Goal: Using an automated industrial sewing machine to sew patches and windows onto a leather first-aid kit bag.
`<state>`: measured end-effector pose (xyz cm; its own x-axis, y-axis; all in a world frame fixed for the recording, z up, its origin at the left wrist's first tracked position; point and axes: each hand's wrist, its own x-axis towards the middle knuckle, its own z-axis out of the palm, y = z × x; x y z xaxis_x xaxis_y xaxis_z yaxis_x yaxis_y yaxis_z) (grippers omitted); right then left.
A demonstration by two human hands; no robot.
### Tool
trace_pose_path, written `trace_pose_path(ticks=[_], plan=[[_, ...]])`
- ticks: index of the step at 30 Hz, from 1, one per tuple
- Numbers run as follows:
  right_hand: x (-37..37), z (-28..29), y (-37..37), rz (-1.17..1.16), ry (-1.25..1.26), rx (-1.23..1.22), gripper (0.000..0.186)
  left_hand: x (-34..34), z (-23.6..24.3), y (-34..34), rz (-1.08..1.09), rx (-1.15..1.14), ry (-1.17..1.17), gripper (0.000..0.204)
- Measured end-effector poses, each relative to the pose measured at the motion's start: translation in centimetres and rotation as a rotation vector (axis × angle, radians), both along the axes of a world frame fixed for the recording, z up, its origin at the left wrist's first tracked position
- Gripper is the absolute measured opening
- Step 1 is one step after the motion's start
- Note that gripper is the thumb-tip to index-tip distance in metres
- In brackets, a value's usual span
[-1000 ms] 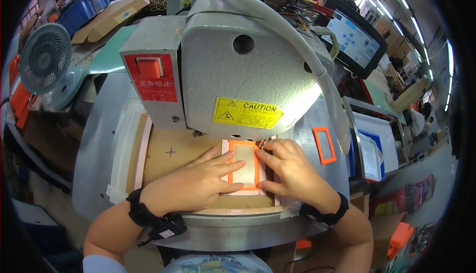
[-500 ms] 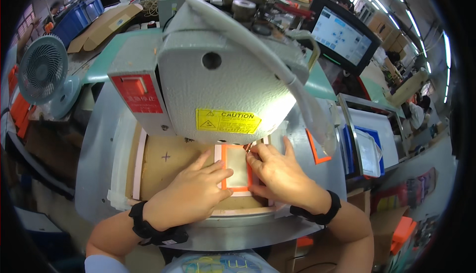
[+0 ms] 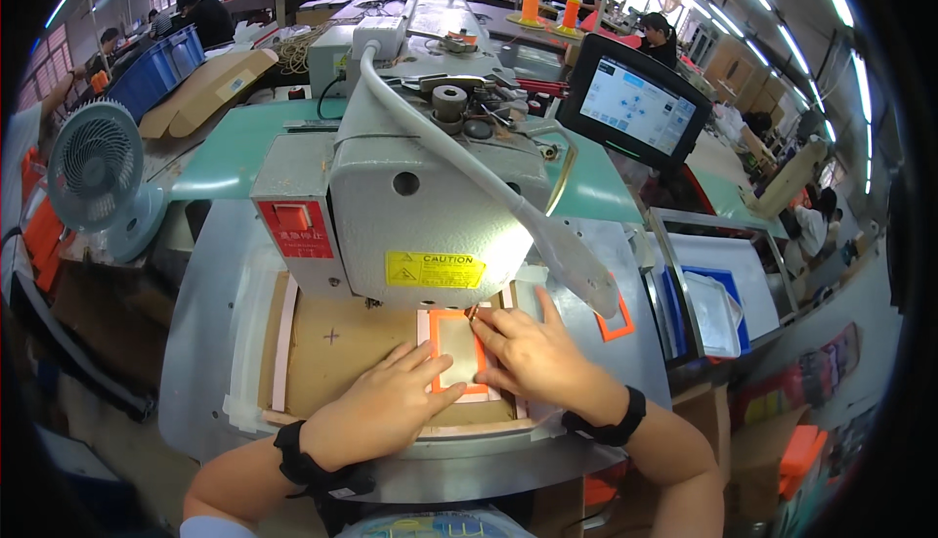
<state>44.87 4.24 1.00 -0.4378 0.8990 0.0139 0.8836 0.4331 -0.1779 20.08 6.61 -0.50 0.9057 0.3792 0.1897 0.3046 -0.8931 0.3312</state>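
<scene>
A rectangular orange frame (image 3: 450,314) with a pale inner panel (image 3: 456,344) lies on a brown board (image 3: 337,362) under the grey sewing machine head (image 3: 445,211). My left hand (image 3: 381,401) rests with fingers spread, its fingertips on the frame's left side and its thumb near the lower edge. Along the right side my right hand (image 3: 532,347) presses with bent fingers, thumb apart and one finger raised. Its upper fingertips are close to a small copper-coloured part below the head; whether they touch is hard to make out. Dark bands circle both wrists.
Another orange frame (image 3: 625,323) lies right of my right hand. A grey hose-like lamp arm (image 3: 557,245) hangs over the work. A control screen (image 3: 635,103), a metal rack with trays (image 3: 708,313), a fan (image 3: 95,167) and a red switch box (image 3: 293,230) stand around. People are in the background.
My view has tilted upward, showing more of the room. Both hands stay at the orange frame; the left thumb now reaches farther across its lower part.
</scene>
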Motion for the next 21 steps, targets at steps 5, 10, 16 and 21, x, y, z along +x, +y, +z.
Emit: trace_pose_path(ticks=[5,10,16,21], plan=[[2.8,-1.1,-0.2,0.127,0.145,-0.023,0.063,-0.2,0.9,0.2,-0.020,-0.080,0.014,0.038],[13.0,1.2,-3.6,-0.207,0.580,0.212,0.032,-1.9,2.7,0.0,-0.065,-0.119,0.108,0.047],[36.2,-5.8,-16.3,-1.172,-0.153,0.466,0.022,-3.1,5.7,-4.9,0.142,-0.268,-0.041,0.032],[43.1,-13.9,-20.3,-1.164,-0.152,0.556,0.023,-6.6,1.8,-10.0,0.629,-0.026,-0.238,0.030]])
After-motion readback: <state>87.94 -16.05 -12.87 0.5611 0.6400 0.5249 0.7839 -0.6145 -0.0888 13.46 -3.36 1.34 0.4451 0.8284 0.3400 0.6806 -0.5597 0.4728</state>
